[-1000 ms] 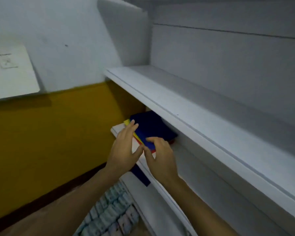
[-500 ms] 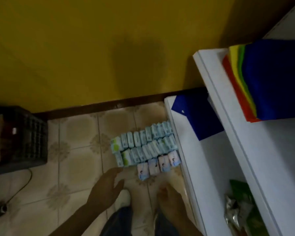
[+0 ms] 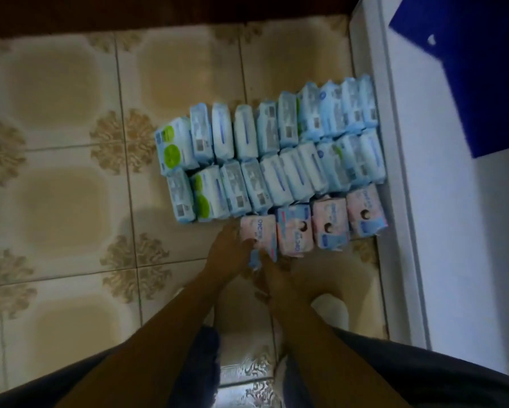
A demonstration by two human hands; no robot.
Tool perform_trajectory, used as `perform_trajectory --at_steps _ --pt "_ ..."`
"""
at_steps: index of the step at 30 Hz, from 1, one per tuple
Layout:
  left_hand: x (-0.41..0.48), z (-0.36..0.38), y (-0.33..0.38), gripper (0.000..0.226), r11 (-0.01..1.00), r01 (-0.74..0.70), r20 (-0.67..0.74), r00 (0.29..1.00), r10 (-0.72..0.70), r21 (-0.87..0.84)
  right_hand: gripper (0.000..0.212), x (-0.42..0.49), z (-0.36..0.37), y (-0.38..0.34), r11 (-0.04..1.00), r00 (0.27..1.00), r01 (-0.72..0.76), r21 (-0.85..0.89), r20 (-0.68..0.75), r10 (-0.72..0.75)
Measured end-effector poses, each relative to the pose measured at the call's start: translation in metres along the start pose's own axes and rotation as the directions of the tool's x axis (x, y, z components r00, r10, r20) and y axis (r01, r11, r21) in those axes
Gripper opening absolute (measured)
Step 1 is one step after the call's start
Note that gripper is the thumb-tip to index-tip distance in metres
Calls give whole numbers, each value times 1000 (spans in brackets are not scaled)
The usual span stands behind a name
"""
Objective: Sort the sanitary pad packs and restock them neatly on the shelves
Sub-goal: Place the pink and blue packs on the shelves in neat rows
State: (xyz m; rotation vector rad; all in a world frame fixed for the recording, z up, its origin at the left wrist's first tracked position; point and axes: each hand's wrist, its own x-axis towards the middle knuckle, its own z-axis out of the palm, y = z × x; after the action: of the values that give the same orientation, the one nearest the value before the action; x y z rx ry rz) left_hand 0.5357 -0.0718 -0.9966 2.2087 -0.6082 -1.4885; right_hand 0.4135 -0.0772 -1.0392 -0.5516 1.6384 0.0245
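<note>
Head view: left hand and right hand, fingers curled, both gripping leftmost pink pack on floor.

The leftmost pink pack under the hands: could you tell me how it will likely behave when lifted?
The pink pack looks soft and plastic-wrapped, so it will probably squash slightly and feel light. Its film may be slippery. Both the left hand and right hand touch it; neighbouring pink packs might shift.
</note>
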Motion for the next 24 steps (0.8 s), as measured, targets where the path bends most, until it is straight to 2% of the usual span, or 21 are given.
perform_trajectory --at_steps 2,3,5,8,10,12,14,17,20,22,24 --pt "16 1 -9 45 999 34 34 999 -34 -19 75 26 6 6 996 996 83 9 -25 -83" --pt "14 0 -13 45 998 65 52 997 -65 -1 70 28 6 8 993 993 115 -17 4 -115" --pt "-7 -4 -12 51 994 112 54 992 -111 -16 41 3 -1 -4 989 990 134 -67 61 -130" --pt "-66 -29 16 74 980 170 29 985 -168 -99 38 -63 -20 -26 965 978 184 -184 132 -162" --pt "-109 -52 39 87 985 119 4 993 -119 -127 37 -123 -33 -46 926 956 261 -273 207 -208" --pt "-157 -77 72 82 989 26 2 1000 -26 -146 30 -189 -47 -65 881 940 313 -356 252 -232" --pt "-200 -102 104 67 993 -34 -25 999 31 -112 28 -256 -63 -88 852 932 343 -394 252 -259" --pt "-262 -134 156 51 993 -97 -52 994 94 -66 29 -348 -84 -121 810 923 384 -443 201 -327" --pt "-312 -156 201 40 980 -184 -54 982 180 -78 25 -418 -99 -145 816 912 403 -414 110 -395" --pt "-343 -171 230 35 962 -251 -67 967 245 -104 40 -457 -106 -159 822 909 394 -410 40 -416" --pt "-373 -188 256 34 933 -347 -80 937 340 -95 71 -497 -113 -170 820 907 389 -420 16 -422"
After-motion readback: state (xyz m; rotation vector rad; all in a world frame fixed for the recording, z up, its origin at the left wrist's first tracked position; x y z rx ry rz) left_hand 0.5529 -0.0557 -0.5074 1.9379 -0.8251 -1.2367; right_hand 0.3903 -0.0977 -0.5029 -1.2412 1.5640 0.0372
